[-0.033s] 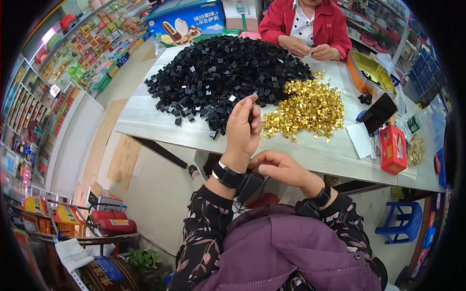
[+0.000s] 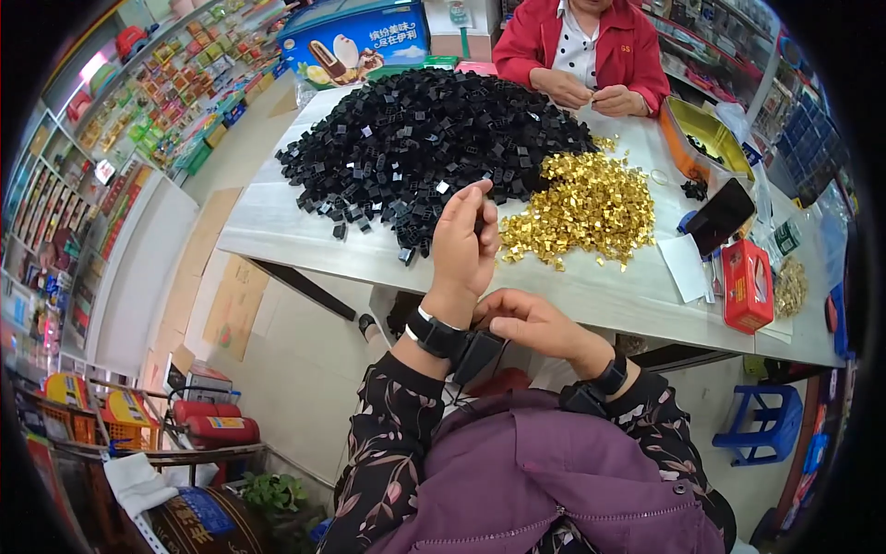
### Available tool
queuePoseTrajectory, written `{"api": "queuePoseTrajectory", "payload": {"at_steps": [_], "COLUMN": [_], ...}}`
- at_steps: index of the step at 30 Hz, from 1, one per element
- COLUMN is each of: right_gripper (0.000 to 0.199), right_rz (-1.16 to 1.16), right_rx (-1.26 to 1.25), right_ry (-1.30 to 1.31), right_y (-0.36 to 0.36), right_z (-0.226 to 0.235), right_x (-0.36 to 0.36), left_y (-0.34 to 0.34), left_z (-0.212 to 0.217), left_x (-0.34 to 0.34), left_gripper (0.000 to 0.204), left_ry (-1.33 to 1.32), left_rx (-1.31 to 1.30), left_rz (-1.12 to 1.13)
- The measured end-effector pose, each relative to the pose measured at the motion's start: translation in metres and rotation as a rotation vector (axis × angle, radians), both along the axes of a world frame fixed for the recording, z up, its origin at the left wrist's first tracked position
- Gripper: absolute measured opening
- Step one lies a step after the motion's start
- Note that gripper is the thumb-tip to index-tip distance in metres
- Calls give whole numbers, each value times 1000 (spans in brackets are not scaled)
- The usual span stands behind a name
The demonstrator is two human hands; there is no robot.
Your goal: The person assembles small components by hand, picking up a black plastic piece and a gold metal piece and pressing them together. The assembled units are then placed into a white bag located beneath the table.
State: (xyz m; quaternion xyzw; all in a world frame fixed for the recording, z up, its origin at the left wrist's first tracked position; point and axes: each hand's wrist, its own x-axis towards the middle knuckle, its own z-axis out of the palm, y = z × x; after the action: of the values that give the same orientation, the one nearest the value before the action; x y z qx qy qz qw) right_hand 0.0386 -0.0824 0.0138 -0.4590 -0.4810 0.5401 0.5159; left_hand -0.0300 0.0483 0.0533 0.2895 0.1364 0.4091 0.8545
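Above the near edge of the table, my left hand point(image 2: 464, 245) is raised with its fingers curled. Something dark shows between the fingers, too hidden to name. A white band and a black strap with a box-like device point(image 2: 478, 355) circle that wrist. My right hand point(image 2: 540, 321) is bent in beside the left wrist, fingers curled and their tips hidden close to the device. Beyond the left hand lies a large heap of small black plastic pieces point(image 2: 415, 138). Next to it, on the right, is a smaller pile of shiny gold pieces point(image 2: 591, 212).
A person in a red jacket point(image 2: 637, 55) sits across the table point(image 2: 268, 217), both hands together. At the right are an orange tin point(image 2: 678, 125), a phone point(image 2: 720, 217), a red tin point(image 2: 746, 286) and white paper point(image 2: 683, 266). A blue stool point(image 2: 761, 425) stands below.
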Motion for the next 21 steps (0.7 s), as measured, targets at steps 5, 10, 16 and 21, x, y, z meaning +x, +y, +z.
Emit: {"api": "queuePoseTrajectory", "payload": {"at_steps": [5, 10, 16, 21], "right_gripper": [26, 28, 33, 36], "right_rz": [134, 133, 213, 291], "right_rx": [12, 13, 20, -70], "right_ry": [99, -2, -34, -152], "right_y": [-4, -11, -16, -23], "right_z": [-6, -5, 13, 21], "right_x": [-5, -7, -8, -9], "left_y": [-4, -3, -10, -14], "left_z": [-1, -7, -10, -17], "left_x": [5, 7, 12, 15], "left_gripper": [20, 20, 19, 18], "left_ry": [52, 101, 169, 284], "left_rx": [127, 271, 331, 412], "left_rz": [78, 95, 79, 43]}}
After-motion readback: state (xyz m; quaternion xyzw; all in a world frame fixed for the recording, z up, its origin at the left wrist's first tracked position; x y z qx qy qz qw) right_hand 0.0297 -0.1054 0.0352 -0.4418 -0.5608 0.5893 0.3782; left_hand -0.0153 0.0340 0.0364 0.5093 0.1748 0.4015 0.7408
